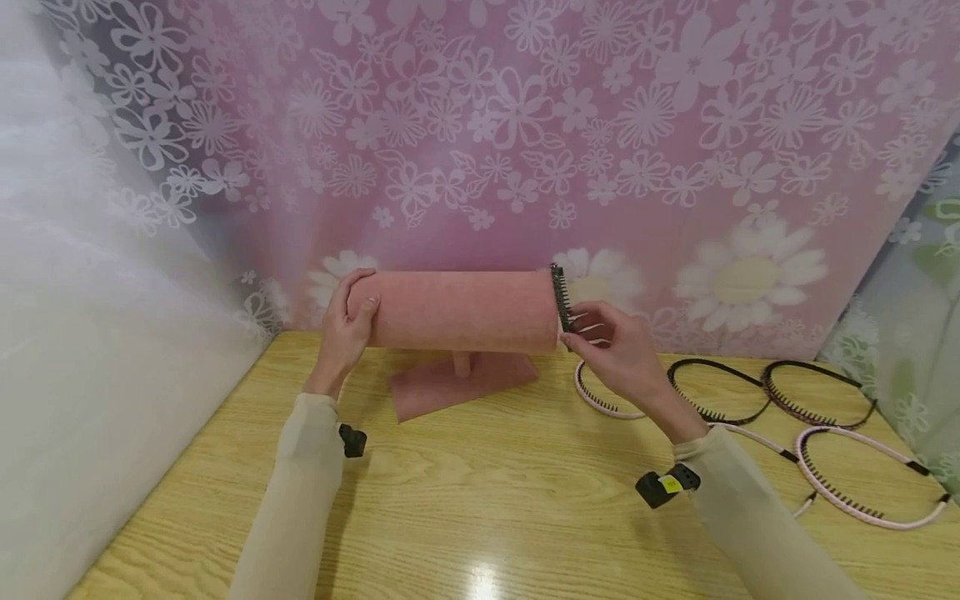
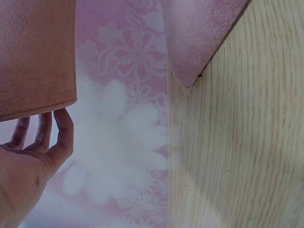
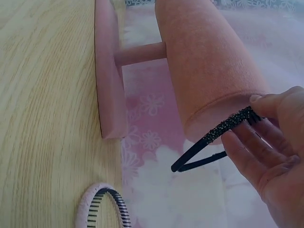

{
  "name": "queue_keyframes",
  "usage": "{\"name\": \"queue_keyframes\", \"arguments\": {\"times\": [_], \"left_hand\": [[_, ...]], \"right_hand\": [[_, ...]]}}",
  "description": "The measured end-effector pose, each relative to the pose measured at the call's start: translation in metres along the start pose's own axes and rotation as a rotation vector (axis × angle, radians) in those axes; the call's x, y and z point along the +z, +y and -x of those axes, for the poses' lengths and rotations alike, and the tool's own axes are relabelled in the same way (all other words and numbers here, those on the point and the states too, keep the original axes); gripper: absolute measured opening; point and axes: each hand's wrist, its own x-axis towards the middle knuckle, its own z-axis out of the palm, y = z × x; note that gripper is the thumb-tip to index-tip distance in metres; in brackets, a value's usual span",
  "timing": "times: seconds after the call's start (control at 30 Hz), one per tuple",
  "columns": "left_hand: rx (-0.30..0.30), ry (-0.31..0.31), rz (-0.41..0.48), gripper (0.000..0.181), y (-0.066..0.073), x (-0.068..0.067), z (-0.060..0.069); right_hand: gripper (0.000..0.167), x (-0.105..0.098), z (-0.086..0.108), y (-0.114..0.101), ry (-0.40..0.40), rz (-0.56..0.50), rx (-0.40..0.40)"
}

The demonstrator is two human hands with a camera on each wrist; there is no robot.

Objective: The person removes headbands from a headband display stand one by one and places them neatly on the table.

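Observation:
A pink plush headband stand has a horizontal roll point(image 1: 457, 310) on a short post above a flat base point(image 1: 431, 390). My left hand point(image 1: 345, 325) grips the roll's left end, thumb in front; the left wrist view shows its other fingers point(image 2: 64, 135) bent against the end rim. At the opposite end my right hand point(image 1: 618, 346) pinches a black headband point(image 3: 227, 126) with a glittery, stone-covered top and comb teeth inside. This headband stands at the roll's right end face, and the right wrist view shows its arms pointing away from the hand. Whether it encircles the roll's edge I cannot tell.
Several toothed headbands lie on the wooden table at the right, among them a black one point(image 1: 720, 364), a dark one point(image 1: 813, 364) and a pink one point(image 1: 888, 524). Another pink headband point(image 3: 84, 206) lies close below my right hand. A floral pink curtain point(image 1: 480, 150) hangs right behind the stand.

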Motion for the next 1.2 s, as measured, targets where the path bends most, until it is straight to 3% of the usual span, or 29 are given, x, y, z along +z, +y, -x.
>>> {"name": "queue_keyframes", "arguments": {"times": [0.13,0.27,0.43,0.97,1.2], "left_hand": [[-0.009,-0.007,0.019,0.047,0.008,-0.001,0.001],[-0.018,-0.015,0.023,0.046,0.028,-0.003,0.006],[-0.017,-0.011,0.013,0.045,0.042,-0.004,0.010],[-0.011,-0.017,0.021,0.046,0.039,-0.004,0.009],[0.002,-0.010,0.012,0.044,0.041,-0.003,0.010]], "right_hand": [[0.029,-0.005,0.004,0.000,-0.007,0.016,-0.001],[0.029,-0.010,0.009,-0.002,-0.010,0.053,-0.001],[0.030,-0.015,0.018,0.002,-0.007,0.091,-0.056],[0.031,-0.023,0.063,0.005,-0.092,0.218,-0.145],[0.031,-0.020,0.081,0.006,-0.155,0.204,-0.183]]}}
